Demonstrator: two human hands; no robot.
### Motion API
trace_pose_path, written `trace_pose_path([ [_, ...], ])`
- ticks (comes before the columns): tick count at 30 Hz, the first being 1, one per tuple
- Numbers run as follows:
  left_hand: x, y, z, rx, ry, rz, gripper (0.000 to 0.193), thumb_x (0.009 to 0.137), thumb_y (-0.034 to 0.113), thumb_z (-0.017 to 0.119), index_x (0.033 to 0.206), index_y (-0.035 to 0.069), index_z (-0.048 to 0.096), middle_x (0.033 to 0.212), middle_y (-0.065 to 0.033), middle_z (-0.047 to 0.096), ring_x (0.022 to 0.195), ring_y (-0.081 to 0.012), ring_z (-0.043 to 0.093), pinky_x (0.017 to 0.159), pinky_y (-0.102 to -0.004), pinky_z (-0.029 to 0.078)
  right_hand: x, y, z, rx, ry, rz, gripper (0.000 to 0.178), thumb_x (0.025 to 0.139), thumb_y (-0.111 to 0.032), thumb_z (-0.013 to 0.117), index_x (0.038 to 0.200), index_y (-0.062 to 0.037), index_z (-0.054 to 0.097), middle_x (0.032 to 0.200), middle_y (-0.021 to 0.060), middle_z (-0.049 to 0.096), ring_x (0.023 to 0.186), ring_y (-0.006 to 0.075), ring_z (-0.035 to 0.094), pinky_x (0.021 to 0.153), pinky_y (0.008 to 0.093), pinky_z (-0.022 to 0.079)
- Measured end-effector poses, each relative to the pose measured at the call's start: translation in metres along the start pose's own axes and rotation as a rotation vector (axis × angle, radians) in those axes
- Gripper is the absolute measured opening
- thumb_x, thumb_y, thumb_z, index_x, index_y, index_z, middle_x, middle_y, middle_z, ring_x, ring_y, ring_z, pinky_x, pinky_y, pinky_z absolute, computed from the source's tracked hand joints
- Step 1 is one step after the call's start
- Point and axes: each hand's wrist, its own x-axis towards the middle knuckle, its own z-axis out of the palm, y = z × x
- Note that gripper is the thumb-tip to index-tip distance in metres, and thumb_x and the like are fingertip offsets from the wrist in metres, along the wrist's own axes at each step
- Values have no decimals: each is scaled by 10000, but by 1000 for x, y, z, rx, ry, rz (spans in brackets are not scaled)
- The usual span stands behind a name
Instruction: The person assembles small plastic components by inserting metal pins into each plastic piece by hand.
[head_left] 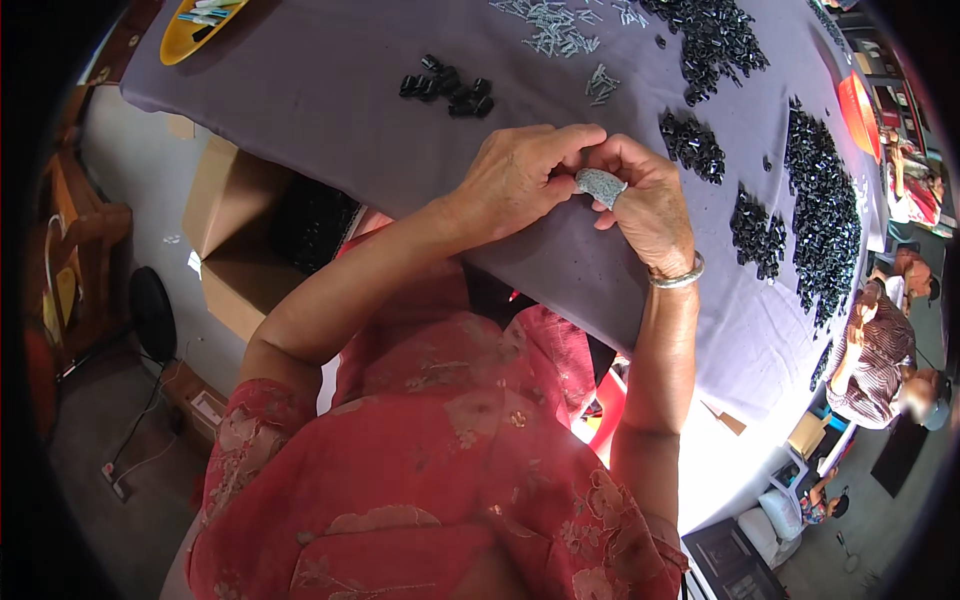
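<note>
Pinching gently and steadily should help. A grey speckled band (601, 188) sits against the right hand (652, 207), beside the left hand (512, 180), over the table's (560, 265) near edge. I cannot tell what either bent hand grips.

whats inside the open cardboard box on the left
Inside the cardboard box is a dark mass, too shadowed to identify. The tablecloth blocks the view of its far side, so any contents there can't be seen.
</note>
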Motion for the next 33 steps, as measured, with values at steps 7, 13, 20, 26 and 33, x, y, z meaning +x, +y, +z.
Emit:
trace_pose_path([
  [7, 0, -5, -1, -169, 18, -22, 516, 728, -40, 692, 1222, 58, 578, 796, -38, 668, 647, -116, 604, 599, -256, 485, 8, 2, -1, 24, -24, 7, 108, 798, -38, 691, 775, -39, 585, 688, -14, 565, 538, 20, 456, 421, 178, 373],
  [13, 3, 0, -4, -155, 0, -112, 505, 720, -39, 706, 1204, 46, 588, 786, -35, 669, 631, -92, 593, 569, -237, 468, 7, 3, -1, 86, -18, -5, 156, 790, -33, 707, 743, -47, 558, 658, -24, 533, 504, 16, 427, 410, 181, 340],
  [20, 4, -1, -7, -86, -65, -70, 440, 726, -35, 719, 1149, 33, 619, 783, -57, 663, 654, -137, 622, 605, -256, 497, 6, 10, -3, 77, -41, -57, 154, 775, 36, 655, 720, -14, 521, 643, -35, 485, 645, 46, 412, 556, 233, 362],
  [26, 6, -1, -6, -56, -61, -39, 435, 722, -43, 723, 1135, 37, 615, 782, -59, 659, 671, -143, 629, 613, -267, 504, 12, 18, -4, 63, -51, -201, 169, 758, 16, 676, 717, -5, 513, 635, -7, 489, 635, 65, 423, 557, 254, 381],
  [33, 9, -3, -5, -92, -110, -51, 361, 743, -9, 717, 1084, 41, 612, 753, -53, 644, 655, -146, 619, 615, -273, 500, 10, 22, -4, -45, -42, -258, 186, 786, -42, 721, 738, -61, 542, 662, -56, 493, 604, 22, 434, 505, 202, 363],
])
